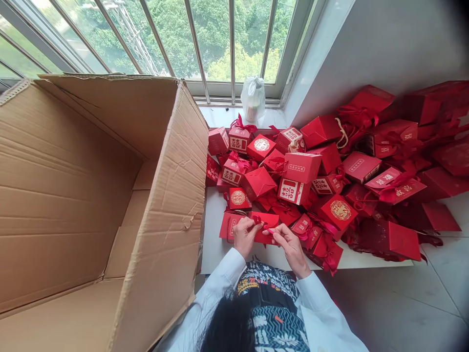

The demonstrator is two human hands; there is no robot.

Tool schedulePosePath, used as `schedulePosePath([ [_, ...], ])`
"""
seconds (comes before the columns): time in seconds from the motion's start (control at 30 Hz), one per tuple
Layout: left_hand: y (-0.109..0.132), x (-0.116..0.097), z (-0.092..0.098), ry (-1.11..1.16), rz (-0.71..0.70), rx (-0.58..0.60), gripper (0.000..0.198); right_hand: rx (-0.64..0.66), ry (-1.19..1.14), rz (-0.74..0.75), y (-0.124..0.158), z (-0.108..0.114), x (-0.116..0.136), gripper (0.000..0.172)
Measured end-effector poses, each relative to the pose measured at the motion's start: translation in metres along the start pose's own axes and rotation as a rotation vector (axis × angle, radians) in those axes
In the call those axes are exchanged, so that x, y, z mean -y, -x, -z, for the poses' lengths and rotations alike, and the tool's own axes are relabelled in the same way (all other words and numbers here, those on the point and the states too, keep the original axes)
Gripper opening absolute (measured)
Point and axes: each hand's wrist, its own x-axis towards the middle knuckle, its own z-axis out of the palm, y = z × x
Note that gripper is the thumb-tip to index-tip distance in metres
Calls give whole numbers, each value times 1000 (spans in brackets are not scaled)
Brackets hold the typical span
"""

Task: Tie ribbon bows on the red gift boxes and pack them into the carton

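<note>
Overall:
- Open cardboard carton (84,195), left of the table
- White table (214,244), heaped with red gift boxes (311,166)
- Flat red box (264,235), at the table's near edge between both hands; ribbon work in hand, apparently
- Left hand (246,235), fingers closed, seemingly on the red ribbon (258,220)
- Right hand (289,248), pinching that ribbon closed between fingertips

A barred window (230,44) is set into a pale wall (381,49), and leafy trees (176,29) are seen through it in daylight. A white sill (220,116) is fitted beneath it, and pale floor tiles (417,313) are laid beside the table (216,249).
</note>
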Motion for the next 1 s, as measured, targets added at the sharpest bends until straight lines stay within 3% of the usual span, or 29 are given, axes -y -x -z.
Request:
schedulePosePath([
  [0.1,0,1,0,11,10,0,32,22,-37,18,3,1,-3,25],
  [0.33,0,3,-1,31,22,10,33,44,169,80,3,5,2,21],
  [0.7,-2,7,7,87,-21,104,26,13,260,157,2,1,8,18],
  [1.0,1,5,1,60,-33,41,28,60,307,179,1,5,3,17],
])
